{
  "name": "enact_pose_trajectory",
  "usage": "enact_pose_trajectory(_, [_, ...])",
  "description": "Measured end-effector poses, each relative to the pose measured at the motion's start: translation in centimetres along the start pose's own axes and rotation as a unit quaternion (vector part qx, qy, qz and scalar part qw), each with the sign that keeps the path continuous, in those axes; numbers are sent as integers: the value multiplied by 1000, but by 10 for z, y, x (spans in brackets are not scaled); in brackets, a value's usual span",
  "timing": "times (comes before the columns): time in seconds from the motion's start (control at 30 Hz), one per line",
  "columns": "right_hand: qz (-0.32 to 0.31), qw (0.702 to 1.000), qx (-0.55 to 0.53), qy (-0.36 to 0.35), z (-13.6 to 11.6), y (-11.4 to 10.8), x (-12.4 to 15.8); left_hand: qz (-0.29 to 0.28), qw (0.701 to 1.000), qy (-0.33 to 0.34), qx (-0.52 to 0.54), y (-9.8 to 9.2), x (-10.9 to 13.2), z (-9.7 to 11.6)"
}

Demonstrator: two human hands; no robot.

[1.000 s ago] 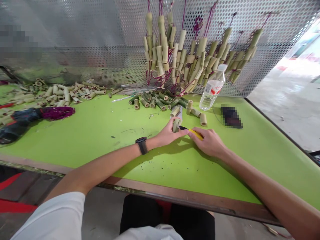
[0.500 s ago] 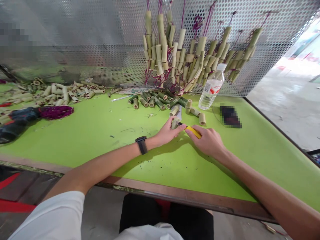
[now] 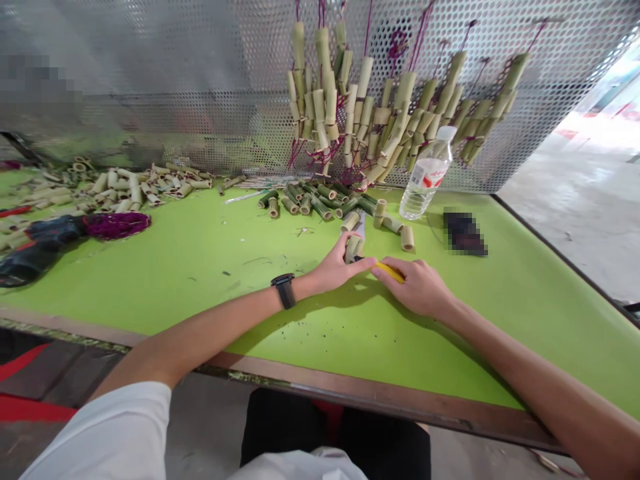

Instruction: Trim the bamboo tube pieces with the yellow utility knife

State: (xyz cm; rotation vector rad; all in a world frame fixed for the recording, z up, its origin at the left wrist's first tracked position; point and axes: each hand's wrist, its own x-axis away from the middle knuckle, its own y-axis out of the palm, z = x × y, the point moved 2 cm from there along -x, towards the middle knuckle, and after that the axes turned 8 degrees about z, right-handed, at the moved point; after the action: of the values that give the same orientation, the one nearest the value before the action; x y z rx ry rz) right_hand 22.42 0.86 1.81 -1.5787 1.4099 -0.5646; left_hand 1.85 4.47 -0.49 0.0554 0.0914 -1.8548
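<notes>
A short bamboo tube (image 3: 353, 247) is held upright in my left hand (image 3: 339, 268), its fingers closed around it just above the green table (image 3: 190, 273). My right hand (image 3: 421, 283) grips a yellow utility knife (image 3: 391, 271), whose dark front end meets the lower part of the tube. My left thumb reaches across to the knife. Behind the hands lie green bamboo pieces (image 3: 320, 202) in a heap, and a few pale cut pieces (image 3: 407, 238) stand or lie to their right. A flat pale blade-like strip (image 3: 361, 225) shows just behind the held tube.
A water bottle (image 3: 427, 175) stands at the back right beside a blurred dark object (image 3: 465, 233). Strung bamboo pieces (image 3: 325, 100) hang on the perforated metal panel (image 3: 200, 113). At left are a power drill (image 3: 45, 243), purple string (image 3: 119, 226) and a bamboo pile (image 3: 133, 187).
The knife tip has dropped from the upper part of the bamboo tube to lower down, with my right hand moving slightly down. The tube now sits more upright in my left hand.
</notes>
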Motion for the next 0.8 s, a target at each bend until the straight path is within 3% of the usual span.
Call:
enact_pose_trajectory(0.17, [9, 1000, -1, 20, 0, -1, -1, -8, 1000, -15, 7, -1, 1, 1])
enact_pose_trajectory(0.33, [63, 997, 0, 49, 8, -6, -4, -13, 1000, -11, 26, 1, 1, 4])
enact_pose_trajectory(0.57, [-3, 1000, -23, 8, 9, -4, -4, -20, 1000, -23, -2, -1, 1, 2])
enact_pose_trajectory(0.8, [36, 999, 8, 36, 5, -1, -3, -5, 999, -35, -1, 3, -1, 3])
